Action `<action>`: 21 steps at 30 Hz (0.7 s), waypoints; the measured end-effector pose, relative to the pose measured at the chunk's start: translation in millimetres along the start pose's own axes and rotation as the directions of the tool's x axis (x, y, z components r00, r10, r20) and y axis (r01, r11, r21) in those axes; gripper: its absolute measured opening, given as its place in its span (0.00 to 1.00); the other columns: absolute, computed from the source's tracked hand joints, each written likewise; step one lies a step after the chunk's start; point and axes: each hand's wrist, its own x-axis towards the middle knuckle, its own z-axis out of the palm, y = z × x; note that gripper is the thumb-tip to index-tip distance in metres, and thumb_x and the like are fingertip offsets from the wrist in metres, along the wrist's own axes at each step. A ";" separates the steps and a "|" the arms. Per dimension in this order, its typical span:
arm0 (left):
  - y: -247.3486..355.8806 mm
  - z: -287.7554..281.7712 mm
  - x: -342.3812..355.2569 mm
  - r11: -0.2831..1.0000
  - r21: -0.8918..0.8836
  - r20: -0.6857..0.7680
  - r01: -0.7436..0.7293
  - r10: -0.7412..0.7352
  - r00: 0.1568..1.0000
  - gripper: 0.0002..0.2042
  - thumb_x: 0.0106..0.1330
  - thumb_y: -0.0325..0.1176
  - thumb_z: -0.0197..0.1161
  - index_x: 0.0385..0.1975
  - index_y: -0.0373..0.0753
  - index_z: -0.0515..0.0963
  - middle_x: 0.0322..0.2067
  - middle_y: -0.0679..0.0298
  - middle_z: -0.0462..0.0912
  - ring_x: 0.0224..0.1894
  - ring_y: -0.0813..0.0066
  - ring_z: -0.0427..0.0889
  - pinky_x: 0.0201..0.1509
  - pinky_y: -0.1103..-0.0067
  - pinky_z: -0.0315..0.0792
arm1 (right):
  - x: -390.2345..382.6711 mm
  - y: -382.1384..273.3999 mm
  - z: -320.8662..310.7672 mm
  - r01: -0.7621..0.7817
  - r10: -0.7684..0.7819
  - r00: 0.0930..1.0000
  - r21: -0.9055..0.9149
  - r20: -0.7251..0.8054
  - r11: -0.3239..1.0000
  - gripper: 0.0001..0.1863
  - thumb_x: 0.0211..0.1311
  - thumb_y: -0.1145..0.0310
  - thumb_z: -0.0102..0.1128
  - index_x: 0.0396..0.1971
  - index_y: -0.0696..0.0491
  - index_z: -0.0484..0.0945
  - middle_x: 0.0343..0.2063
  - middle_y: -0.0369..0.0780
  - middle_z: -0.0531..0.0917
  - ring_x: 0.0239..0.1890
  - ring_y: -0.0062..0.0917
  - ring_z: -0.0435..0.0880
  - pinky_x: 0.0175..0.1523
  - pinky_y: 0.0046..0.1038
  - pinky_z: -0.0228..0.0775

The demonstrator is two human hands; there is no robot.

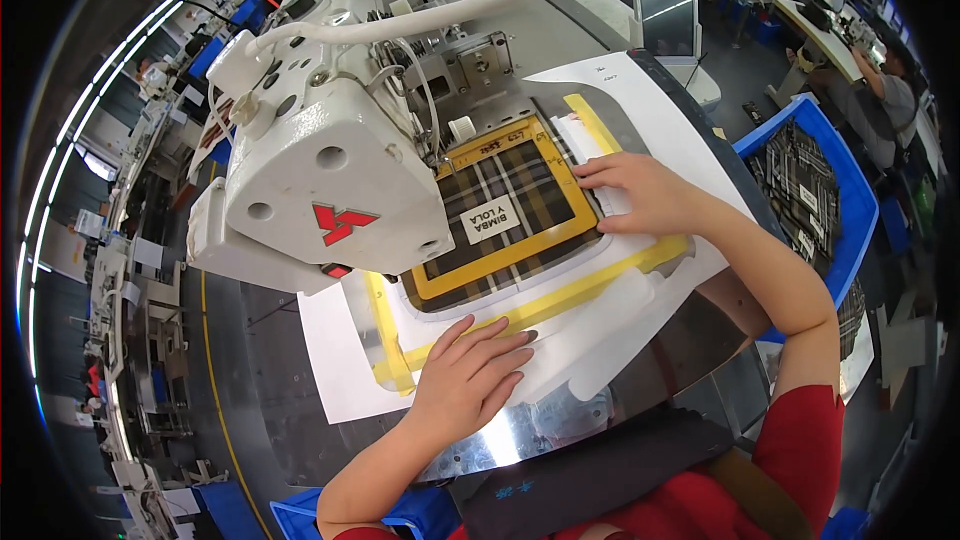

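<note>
A plaid fabric piece [515, 173] in dark, brown and white lies under the head of a white sewing machine [330, 160]. A yellow clamp frame [505, 265] surrounds its middle, where a pale printed label [491, 221] sits. My right hand [645, 198] rests at the frame's right edge, fingertips and thumb apart. Near the front, my left hand [470, 375] lies flat with spread fingers on the yellow tape [590, 290] and clear sheet edge. White paper [325, 360] spreads beneath the fabric. The machine head hides the fabric's far left part.
To the right stands a blue bin [860, 200] filled with plaid pieces [800, 185]. A small screen [667, 15] is behind the table. A thick white hose [400, 28] crosses above the machine. Another person [885, 90] sits at the far right.
</note>
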 end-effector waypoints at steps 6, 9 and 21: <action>2.7 8.1 12.9 1.000 -0.019 -0.071 -0.008 0.007 0.997 0.12 0.58 0.30 0.64 0.43 0.45 0.80 0.47 0.69 0.82 0.56 0.67 0.76 0.65 0.65 0.63 | -12.2 23.2 -7.4 -0.045 0.044 0.998 -0.028 -0.042 0.999 0.23 0.47 0.67 0.68 0.47 0.56 0.81 0.58 0.41 0.75 0.61 0.34 0.71 0.67 0.34 0.56; 2.7 11.2 15.9 1.000 -0.017 -0.084 -0.007 0.006 0.996 0.12 0.58 0.30 0.64 0.42 0.44 0.81 0.46 0.68 0.82 0.55 0.67 0.77 0.65 0.65 0.63 | -16.9 28.3 6.6 -0.060 0.047 0.979 -0.058 -0.197 0.997 0.14 0.51 0.71 0.65 0.39 0.55 0.83 0.54 0.41 0.78 0.59 0.34 0.73 0.66 0.34 0.58; 8.8 8.6 21.9 1.000 0.006 -0.120 -0.017 0.017 0.993 0.16 0.54 0.28 0.65 0.44 0.40 0.79 0.47 0.60 0.81 0.55 0.59 0.77 0.64 0.63 0.63 | -43.4 54.2 -36.4 -0.003 0.384 0.654 0.506 -0.651 0.863 0.05 0.68 0.73 0.53 0.37 0.59 0.74 0.37 0.36 0.81 0.41 0.16 0.81 0.36 0.18 0.73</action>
